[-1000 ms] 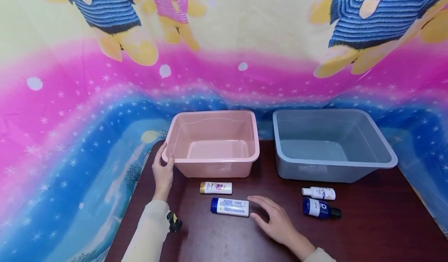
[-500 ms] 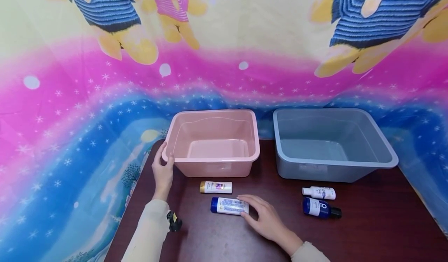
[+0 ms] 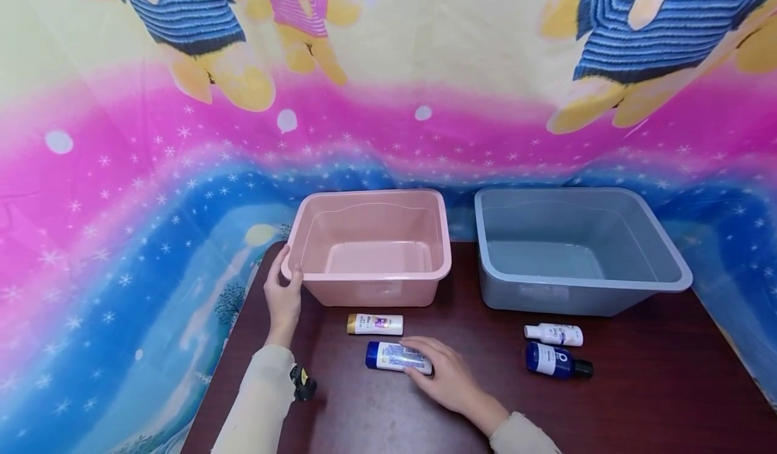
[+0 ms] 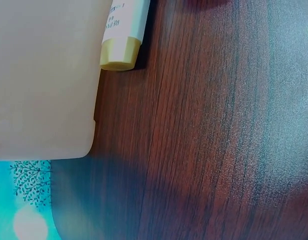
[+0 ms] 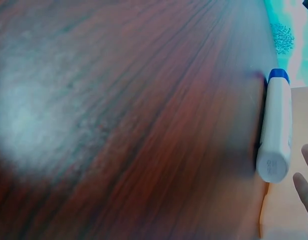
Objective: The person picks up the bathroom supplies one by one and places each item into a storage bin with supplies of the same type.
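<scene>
In the head view, the blue-capped white bottle lies flat at six o'clock, the right hand loosely arched over its three-o'clock end; contact I cannot tell. The left hand, thumb and fingers parted, rests against the eight-o'clock corner of the pink plastic tub.

The head camera looks forward and down from above, in front of the pink tub. The left wrist view, close, faces down along the tub's front, which the head view shares; the right wrist's, low, looks leftward before it.
</scene>
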A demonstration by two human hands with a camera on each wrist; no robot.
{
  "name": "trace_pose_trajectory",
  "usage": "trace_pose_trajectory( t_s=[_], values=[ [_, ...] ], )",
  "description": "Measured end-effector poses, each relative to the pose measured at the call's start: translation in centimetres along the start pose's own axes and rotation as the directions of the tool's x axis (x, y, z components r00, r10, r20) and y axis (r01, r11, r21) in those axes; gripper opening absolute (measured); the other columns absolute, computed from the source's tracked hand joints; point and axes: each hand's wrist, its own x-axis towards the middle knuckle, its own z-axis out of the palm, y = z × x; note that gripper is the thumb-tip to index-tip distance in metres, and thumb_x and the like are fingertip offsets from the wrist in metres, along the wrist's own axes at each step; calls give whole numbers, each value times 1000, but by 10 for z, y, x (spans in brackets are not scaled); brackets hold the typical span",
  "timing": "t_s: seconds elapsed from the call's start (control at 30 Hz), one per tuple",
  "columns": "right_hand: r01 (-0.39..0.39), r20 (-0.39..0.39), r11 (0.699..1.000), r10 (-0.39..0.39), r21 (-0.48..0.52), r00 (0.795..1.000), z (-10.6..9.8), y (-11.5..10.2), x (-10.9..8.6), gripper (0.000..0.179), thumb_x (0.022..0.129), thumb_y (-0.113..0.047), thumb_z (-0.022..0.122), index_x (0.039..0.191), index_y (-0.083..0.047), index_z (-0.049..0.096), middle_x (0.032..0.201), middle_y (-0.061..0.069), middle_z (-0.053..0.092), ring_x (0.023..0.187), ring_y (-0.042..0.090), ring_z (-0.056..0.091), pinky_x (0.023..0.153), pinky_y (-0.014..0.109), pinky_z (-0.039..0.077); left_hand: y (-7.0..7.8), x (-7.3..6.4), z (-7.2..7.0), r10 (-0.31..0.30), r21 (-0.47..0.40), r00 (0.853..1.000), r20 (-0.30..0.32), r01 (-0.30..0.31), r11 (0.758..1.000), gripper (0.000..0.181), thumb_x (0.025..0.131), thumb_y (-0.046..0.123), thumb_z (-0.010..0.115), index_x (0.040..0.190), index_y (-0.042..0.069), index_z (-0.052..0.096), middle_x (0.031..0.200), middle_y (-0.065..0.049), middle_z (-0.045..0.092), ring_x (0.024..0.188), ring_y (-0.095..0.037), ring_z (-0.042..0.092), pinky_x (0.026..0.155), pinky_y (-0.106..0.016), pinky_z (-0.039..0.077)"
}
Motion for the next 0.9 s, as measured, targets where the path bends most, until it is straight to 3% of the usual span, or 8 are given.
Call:
trace_pose_trajectory(
  t_s=[0.5, 0.73, 0.9],
  values=[
    [36, -50, 999, -37, -18, 998, 20, -1, 14, 47, 80, -39, 70, 124, -24, 59, 122, -10, 58, 112, 11, 53, 91, 35, 45, 1, -1, 0, -13, 6, 1000, -1, 13, 1000, 44, 89, 21, 62, 130, 30, 54, 133, 10, 50, 128, -10, 38, 107, -37, 28],
    [-8, -64, 999, 6, -35, 998, 28, -3, 18, 49, 75, -38, 75, 121, -26, 61, 119, -13, 59, 110, 8, 54, 90, 33, 45, 24, -5, -1, -7, -30, 1000, 18, 7, 1000, 45, 88, 12, 60, 133, 12, 53, 136, -5, 49, 130, -23, 37, 107, -43, 26],
    [-37, -44, 998, 35, -43, 998, 30, -3, 20, 48, 76, -38, 75, 120, -28, 61, 119, -12, 59, 110, 9, 54, 90, 33, 45, 34, -9, -1, -3, -17, 1000, 16, 3, 1000, 45, 88, 10, 60, 133, 10, 52, 136, -6, 49, 129, -22, 38, 107, -41, 28]
  ],
)
